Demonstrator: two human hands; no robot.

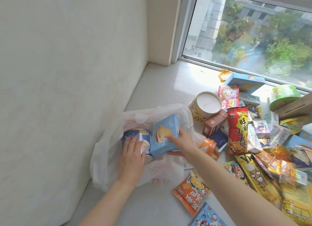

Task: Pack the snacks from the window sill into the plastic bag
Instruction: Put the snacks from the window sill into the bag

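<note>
A white plastic bag (108,151) lies open on the window sill (160,84) against the left wall. Inside it lies a blue round snack tub (135,134); my left hand (132,156) rests on the tub with fingers laid over it. My right hand (181,144) grips a light blue biscuit box (164,134), thumb under its near end, inside the bag's mouth right beside the tub. An orange-lidded cup (208,145) sits just right of my right wrist.
Several snacks cover the sill to the right: a yellow tub (205,107), a brown box (213,125), a red packet (238,129), an orange packet (191,194), a blue box (244,81), a green tub (283,95). The window (253,31) stands behind.
</note>
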